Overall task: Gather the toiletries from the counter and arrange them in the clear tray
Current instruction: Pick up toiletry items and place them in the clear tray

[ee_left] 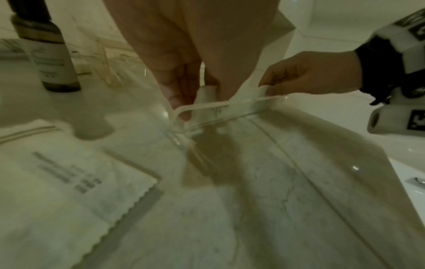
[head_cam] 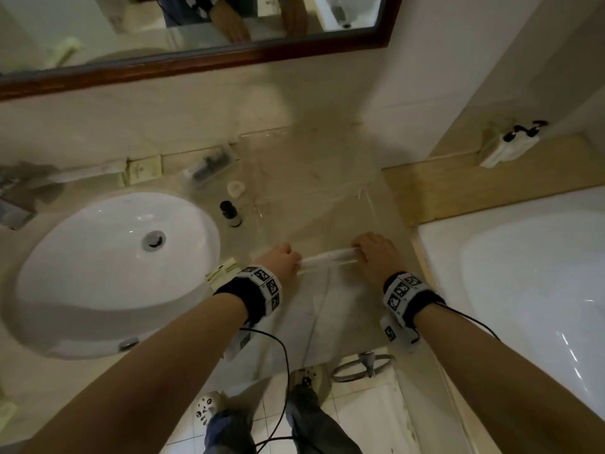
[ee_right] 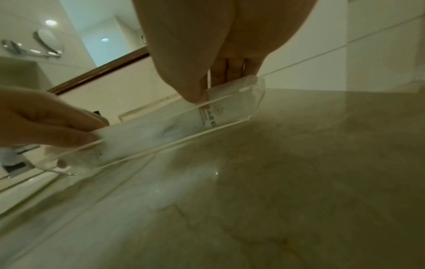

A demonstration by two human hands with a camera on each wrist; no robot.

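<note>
A long white packet lies just inside the near wall of the clear tray on the marble counter. My left hand pinches its left end and my right hand pinches its right end. In the left wrist view the left hand grips the packet behind the clear tray wall. In the right wrist view the right hand holds the packet, seen through the tray wall. A small dark bottle stands left of the tray.
A white sink fills the left. Beside it lie a flat sachet, a white round piece, a clear pouch, small white boxes and a long white packet. A bathtub is on the right.
</note>
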